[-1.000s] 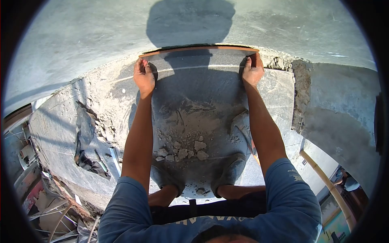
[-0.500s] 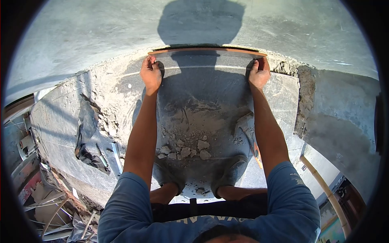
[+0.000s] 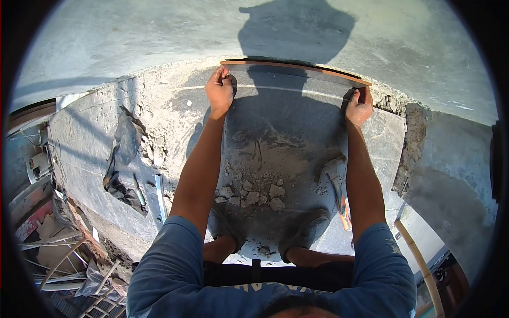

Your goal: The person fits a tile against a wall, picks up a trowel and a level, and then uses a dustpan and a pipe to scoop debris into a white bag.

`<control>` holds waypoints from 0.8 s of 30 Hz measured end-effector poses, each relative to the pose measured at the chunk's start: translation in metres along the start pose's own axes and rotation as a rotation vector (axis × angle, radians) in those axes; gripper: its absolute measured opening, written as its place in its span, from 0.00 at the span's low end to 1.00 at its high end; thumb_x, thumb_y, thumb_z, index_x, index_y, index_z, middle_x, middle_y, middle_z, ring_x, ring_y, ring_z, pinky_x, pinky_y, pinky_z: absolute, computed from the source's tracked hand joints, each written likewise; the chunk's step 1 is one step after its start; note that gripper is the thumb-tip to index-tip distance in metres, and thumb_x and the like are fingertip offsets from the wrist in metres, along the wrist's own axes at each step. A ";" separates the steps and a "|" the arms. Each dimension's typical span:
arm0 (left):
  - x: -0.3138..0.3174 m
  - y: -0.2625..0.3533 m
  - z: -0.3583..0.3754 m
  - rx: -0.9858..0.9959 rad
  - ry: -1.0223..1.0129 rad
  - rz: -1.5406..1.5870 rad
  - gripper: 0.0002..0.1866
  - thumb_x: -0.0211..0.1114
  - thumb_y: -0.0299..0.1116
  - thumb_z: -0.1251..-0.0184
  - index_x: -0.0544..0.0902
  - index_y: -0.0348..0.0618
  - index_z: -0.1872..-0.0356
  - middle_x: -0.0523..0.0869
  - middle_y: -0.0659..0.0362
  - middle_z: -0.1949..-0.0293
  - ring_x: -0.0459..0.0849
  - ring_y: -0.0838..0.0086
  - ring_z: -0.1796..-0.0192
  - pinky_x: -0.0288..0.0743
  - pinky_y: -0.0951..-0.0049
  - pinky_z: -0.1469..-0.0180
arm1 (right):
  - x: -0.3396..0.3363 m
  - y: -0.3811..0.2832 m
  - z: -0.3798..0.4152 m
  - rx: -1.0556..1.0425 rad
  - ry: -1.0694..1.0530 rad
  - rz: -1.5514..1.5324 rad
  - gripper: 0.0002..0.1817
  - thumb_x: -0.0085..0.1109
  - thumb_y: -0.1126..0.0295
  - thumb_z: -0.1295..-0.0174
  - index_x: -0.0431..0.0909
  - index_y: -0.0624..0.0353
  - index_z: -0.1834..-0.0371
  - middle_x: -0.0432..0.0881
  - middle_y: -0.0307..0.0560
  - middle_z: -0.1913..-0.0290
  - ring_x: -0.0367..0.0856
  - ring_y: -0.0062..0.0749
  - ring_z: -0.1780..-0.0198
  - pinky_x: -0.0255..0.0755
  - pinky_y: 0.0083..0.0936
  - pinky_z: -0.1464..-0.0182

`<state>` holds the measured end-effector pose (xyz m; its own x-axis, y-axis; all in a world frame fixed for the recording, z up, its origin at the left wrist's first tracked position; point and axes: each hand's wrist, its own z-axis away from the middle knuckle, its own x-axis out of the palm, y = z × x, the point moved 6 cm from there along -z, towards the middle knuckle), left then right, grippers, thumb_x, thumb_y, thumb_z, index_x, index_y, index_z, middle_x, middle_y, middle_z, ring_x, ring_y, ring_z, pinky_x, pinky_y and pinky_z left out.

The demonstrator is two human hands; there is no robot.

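Both hands (image 3: 220, 91) (image 3: 359, 106) grip the tile's (image 3: 289, 111) sides

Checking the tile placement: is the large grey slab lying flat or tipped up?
Tipped up: the large grey slab has its orange far edge raised, gripped by left hand and right hand.

Bare slab (image 3: 286, 114) open just this side of the tile (image 3: 297, 70), between both hands (image 3: 220, 91) (image 3: 359, 106). Rubble chunks (image 3: 253, 195) heaped nearer the feet, blocking the middle. Trowel (image 3: 339, 199) lying right of that rubble. Rough broken mortar (image 3: 395, 103) crowding the tile's right end. Dark rag and tools (image 3: 124, 180) cluttering far left of the rubble. Smooth concrete (image 3: 132, 37) beyond the tile wide open.
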<state>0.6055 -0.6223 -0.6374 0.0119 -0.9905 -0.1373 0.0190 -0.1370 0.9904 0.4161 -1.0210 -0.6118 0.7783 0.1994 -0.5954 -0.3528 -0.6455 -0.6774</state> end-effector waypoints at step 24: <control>-0.002 -0.009 0.001 -0.023 -0.043 0.091 0.19 0.48 0.12 0.36 0.70 0.28 0.43 0.75 0.50 0.44 0.77 0.67 0.41 0.75 0.70 0.42 | 0.000 -0.002 0.002 0.162 -0.148 -0.192 0.26 0.49 0.86 0.48 0.68 0.66 0.41 0.77 0.56 0.50 0.80 0.41 0.47 0.73 0.30 0.43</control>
<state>0.6043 -0.6195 -0.6463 -0.0281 -0.9986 -0.0451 0.0423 -0.0463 0.9980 0.4156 -1.0185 -0.6114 0.7586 0.4199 -0.4983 -0.2942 -0.4616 -0.8369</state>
